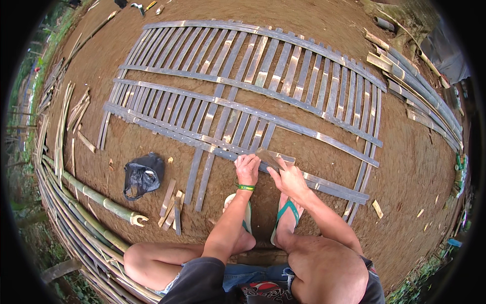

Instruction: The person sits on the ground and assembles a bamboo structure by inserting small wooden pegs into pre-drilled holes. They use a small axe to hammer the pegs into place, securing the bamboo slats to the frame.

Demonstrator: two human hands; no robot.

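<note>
A frame of dark, split-bamboo slats (230, 106) lies on the ground before me, with long rails across many narrow uprights. My left hand (247, 168) is closed at the near rail (329, 186), fingertips pinched together; whatever they hold is too small to make out. Just right of it, my right hand (287, 178) grips a flat brownish piece (269, 157) that points up and left over the rail. Its exact kind is unclear. Close by its far end, a short bamboo strip (282, 158) lies across the frame, partly hidden.
A black plastic bag (144, 175) and short slat offcuts (172, 207) lie to my left. Long bamboo poles (96, 223) line the left edge, and more bamboo (420, 86) is piled at far right. Tools (144, 7) rest at the far edge. My sandalled feet (287, 215) are close to the rail.
</note>
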